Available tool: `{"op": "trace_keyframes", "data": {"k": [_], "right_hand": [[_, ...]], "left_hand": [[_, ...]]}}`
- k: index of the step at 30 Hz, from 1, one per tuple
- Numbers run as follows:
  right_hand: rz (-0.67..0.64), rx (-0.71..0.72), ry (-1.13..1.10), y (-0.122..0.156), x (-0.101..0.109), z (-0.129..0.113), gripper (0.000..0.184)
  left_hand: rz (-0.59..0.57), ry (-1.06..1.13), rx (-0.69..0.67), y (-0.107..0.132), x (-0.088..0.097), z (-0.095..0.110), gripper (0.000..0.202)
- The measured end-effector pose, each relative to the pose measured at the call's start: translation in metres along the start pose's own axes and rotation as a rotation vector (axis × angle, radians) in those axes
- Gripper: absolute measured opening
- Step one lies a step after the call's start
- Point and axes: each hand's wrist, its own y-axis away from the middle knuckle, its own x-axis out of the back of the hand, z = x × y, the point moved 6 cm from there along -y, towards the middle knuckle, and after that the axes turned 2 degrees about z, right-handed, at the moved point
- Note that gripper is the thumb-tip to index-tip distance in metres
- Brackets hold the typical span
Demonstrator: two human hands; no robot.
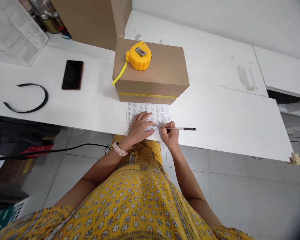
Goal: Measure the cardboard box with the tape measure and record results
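Note:
My right hand point(171, 135) is closed around a pen point(186, 128) with a clear barrel and a dark end. The pen's tip meets the right part of a sheet of paper point(146, 108) covered in columns of writing. Fingers spread, my left hand point(140, 127) lies flat on the same sheet. Just beyond the hands stands a brown cardboard box point(165, 66), with a yellow strip along its near side; it hides the paper's far edge. On top of the box rests a yellow tape measure point(140, 56) with a yellow wrist strap.
A black phone point(73, 75) and a curved black band point(45, 96) lie on the white table point(227, 116) to the left. A larger cardboard box point(90, 23) stands at the back left, near some jars point(50, 25). A black cable point(72, 147) runs below the table's front edge.

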Motion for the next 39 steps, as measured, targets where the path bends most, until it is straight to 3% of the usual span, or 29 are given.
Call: {"op": "trace_keyframes", "data": {"k": [33,39], "right_hand": [[0.023,0.014,0.042,0.001,0.001,0.001,0.026],[0.2,-0.04,-0.01,-0.002,0.02,0.012,0.023]], "left_hand": [[0.002,-0.008,-0.003,0.0,-0.001,0.0,0.025],[-0.01,-0.006,0.009,0.0,0.0,-0.001,0.026]]}}
